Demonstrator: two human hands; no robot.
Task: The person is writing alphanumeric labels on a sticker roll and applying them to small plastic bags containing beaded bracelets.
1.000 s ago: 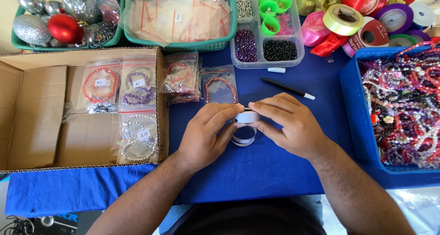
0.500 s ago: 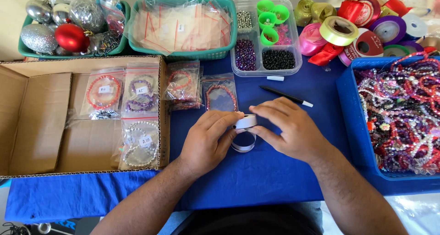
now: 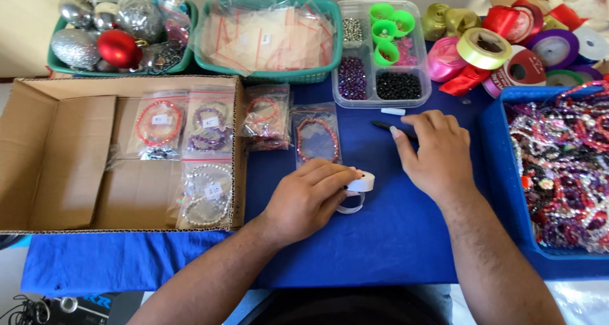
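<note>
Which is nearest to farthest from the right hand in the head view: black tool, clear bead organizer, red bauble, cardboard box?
From the right hand:
1. Black tool, under its fingertips.
2. Clear bead organizer, just beyond, toward the table's back.
3. Cardboard box, far left of the table.
4. Red bauble, back-left, in the green basket.

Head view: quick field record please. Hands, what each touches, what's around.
left hand: grip on a small white spool, on the blue cloth
right hand: fingers over a black pen, contact unclear
cardboard box: bagged bracelets inside
blue bin: loose bead bracelets
back row: bead organiser, ribbon rolls, ornament basket
</note>
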